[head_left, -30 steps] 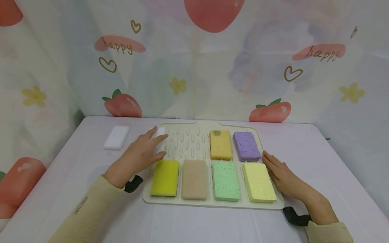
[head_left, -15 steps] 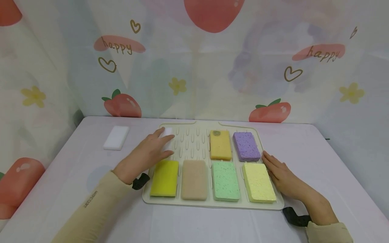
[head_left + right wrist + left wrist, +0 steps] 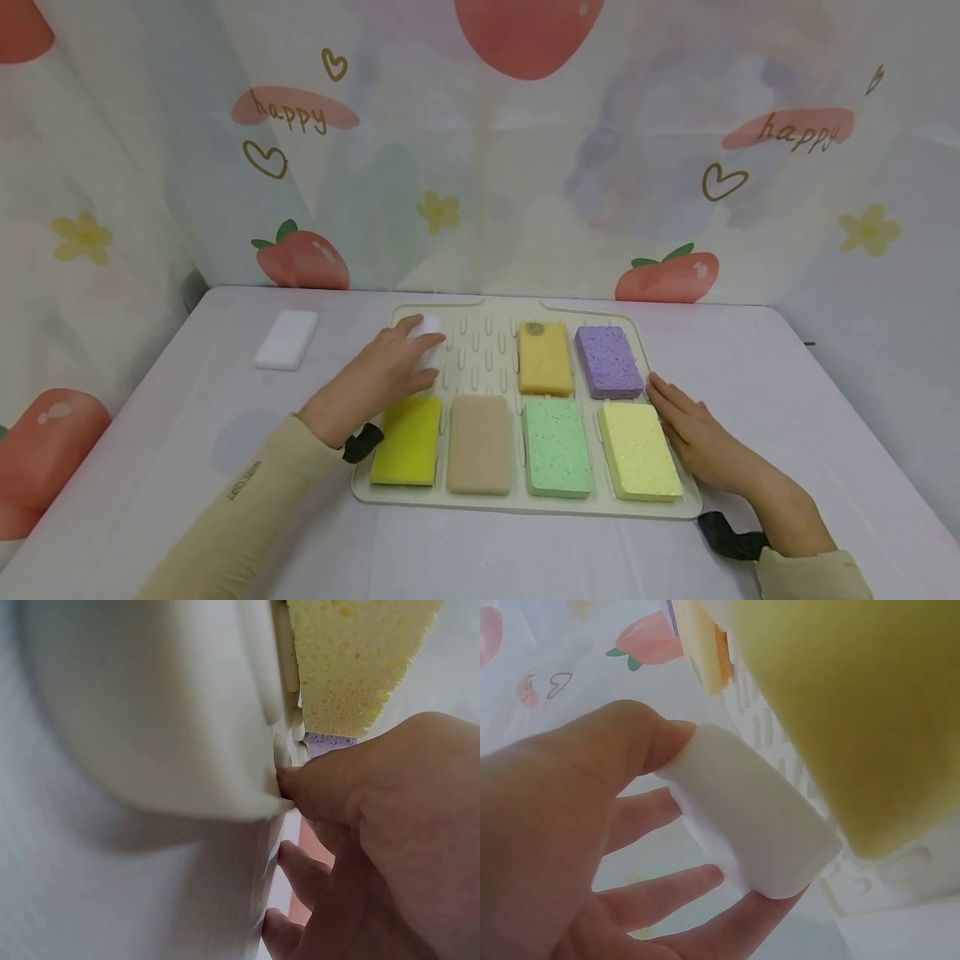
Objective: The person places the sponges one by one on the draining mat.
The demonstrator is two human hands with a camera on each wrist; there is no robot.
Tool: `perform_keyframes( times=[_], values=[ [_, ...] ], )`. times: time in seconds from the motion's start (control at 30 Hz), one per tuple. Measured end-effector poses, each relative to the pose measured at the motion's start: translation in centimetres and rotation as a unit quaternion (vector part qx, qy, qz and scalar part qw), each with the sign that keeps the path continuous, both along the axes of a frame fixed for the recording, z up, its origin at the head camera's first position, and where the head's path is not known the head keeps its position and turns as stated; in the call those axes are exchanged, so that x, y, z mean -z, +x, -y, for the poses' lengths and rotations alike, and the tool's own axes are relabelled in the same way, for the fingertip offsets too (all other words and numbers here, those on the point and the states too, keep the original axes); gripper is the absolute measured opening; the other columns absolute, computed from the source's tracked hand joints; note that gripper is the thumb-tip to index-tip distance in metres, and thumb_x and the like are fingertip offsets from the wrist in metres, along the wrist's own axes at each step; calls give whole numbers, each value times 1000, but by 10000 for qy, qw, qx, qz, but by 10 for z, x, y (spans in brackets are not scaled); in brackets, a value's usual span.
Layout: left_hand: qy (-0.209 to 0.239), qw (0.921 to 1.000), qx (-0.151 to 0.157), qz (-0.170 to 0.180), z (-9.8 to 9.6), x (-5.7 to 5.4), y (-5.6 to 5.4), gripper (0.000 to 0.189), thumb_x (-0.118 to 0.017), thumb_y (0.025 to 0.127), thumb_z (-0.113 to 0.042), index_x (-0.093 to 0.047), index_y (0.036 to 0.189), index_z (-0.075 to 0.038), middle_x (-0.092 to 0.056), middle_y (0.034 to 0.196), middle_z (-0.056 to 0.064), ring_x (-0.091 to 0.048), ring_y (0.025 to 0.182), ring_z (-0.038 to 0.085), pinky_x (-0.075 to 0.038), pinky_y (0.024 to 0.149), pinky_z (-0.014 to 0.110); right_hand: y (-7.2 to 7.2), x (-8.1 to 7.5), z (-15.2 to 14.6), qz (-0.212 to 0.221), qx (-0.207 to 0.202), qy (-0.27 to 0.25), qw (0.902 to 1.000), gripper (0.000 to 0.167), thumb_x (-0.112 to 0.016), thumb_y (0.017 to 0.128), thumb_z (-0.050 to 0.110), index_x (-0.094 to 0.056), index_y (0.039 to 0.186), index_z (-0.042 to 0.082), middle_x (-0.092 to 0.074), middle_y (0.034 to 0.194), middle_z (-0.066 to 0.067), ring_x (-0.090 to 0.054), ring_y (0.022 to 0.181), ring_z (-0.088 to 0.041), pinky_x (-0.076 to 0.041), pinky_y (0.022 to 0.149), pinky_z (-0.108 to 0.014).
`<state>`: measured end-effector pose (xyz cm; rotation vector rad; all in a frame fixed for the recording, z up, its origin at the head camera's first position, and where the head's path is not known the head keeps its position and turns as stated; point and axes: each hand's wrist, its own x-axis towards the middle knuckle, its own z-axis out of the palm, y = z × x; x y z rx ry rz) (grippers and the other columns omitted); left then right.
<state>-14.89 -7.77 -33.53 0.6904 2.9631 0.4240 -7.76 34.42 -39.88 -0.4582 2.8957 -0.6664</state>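
Observation:
In the head view my left hand [image 3: 375, 375] is over the back left of a cream ribbed tray [image 3: 420, 498]. It grips a white sponge block [image 3: 742, 814] between thumb and fingers, and the left wrist view shows the block tilted near the tray's ribs. My right hand [image 3: 701, 437] lies along the tray's right edge, fingers extended, with the thumb [image 3: 311, 787] touching the rim in the right wrist view. Along the tray's front are a bright yellow sponge [image 3: 407, 440], a tan one [image 3: 478, 444], a green one [image 3: 558, 447] and a pale yellow one [image 3: 640, 451].
On the tray's back right lie a golden sponge [image 3: 546, 360] with a round mark and a purple sponge [image 3: 609, 361]. Another white block [image 3: 287, 340] rests on the white tablecloth at left. A printed curtain [image 3: 495, 167] stands behind the table.
My left hand has moved right across the tray's back left, carrying the white sponge block. The right hand and the other sponges look unmoved.

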Motion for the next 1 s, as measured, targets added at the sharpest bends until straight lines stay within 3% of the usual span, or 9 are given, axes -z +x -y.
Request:
perform_keyframes(
  times=[0.43, 0.77, 1.0],
  values=[
    [19, 9990, 260, -358, -6, 3, -3, 41, -64, 95, -21, -60, 134, -12, -49, 144, 24, -62, 109, 40, -51, 100, 48, 0, -1, 1, 51, 19, 23, 10000, 52, -43, 105, 12, -29, 151, -8, -23, 159, -28, -21, 141, -59, -17, 105, -81],
    [66, 9990, 323, -313, -15, 3, -7, 40, -64, 93, -17, -63, 133, -14, -49, 145, 21, -61, 115, 40, -51, 101, 47, 0, -1, 0, 109, 23, -44, 9999, 53, -41, 106, 15, -28, 152, -7, -21, 160, -28, -18, 142, -60, -15, 105, -81],
    [23, 9998, 204, -32, -26, 3, -12, 42, -64, 92, -17, -63, 134, -16, -48, 147, 20, -60, 114, 40, -52, 100, 47, 0, 0, 0, 50, 9, -9, 10000, 53, -42, 105, 13, -29, 152, -8, -22, 159, -28, -21, 141, -59, -17, 104, -81]
  ],
)
